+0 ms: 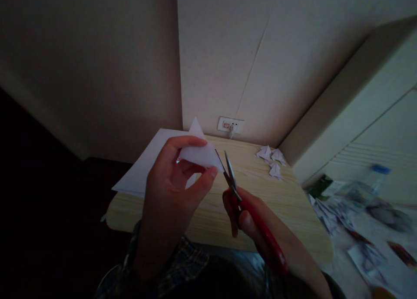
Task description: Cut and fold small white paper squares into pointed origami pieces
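Observation:
My left hand (172, 182) pinches a small folded piece of white paper (199, 151) between thumb and fingers, held above the light wooden table (286, 203). My right hand (260, 229) grips red-handled scissors (233, 182). Their blades are spread apart, with the tips right beside the paper's right corner. A plaid sleeve covers my left wrist.
A stack of white sheets (143, 169) overhangs the table's left edge. Three small folded paper pieces (272, 160) lie at the back right corner. A wall socket (230, 125) sits behind the table. Printed papers and a plastic bottle (371, 182) lie scattered on a surface to the right.

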The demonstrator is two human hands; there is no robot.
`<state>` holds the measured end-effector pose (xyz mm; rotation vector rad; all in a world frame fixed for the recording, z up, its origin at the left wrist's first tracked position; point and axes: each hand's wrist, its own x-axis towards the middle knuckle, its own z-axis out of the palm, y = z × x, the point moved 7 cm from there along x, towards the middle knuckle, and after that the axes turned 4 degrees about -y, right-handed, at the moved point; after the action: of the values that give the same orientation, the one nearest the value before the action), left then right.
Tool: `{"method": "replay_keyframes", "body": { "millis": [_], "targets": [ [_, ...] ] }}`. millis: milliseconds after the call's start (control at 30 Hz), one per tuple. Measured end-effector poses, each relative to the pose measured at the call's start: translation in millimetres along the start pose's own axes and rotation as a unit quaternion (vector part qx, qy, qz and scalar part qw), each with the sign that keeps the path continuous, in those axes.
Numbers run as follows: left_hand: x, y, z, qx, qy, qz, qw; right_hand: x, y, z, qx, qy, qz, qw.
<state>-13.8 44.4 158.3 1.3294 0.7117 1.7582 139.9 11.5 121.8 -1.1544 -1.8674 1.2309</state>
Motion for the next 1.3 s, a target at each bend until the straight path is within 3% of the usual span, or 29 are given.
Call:
{"method": "replay_keyframes", "body": {
  "millis": [133, 800, 1300],
  "targets": [
    [-1.7, -0.5, 2.3, 0.022, -0.017, -0.011, 1.0, 1.4, -1.6, 3.1, 0.014, -0.032, 0.014, 0.999],
    [-1.4, -4.9, 2.5, 0.05, -0.032, -0.059, 0.996, 2.9, -1.9, -1.3, -0.048, -0.014, 0.059, 0.997],
    [-1.1, -4.4, 3.1, 0.056, -0.029, -0.056, 0.996, 5.5, -3.7, -0.4, -0.053, -0.01, 0.043, 0.998]
  ]
}}
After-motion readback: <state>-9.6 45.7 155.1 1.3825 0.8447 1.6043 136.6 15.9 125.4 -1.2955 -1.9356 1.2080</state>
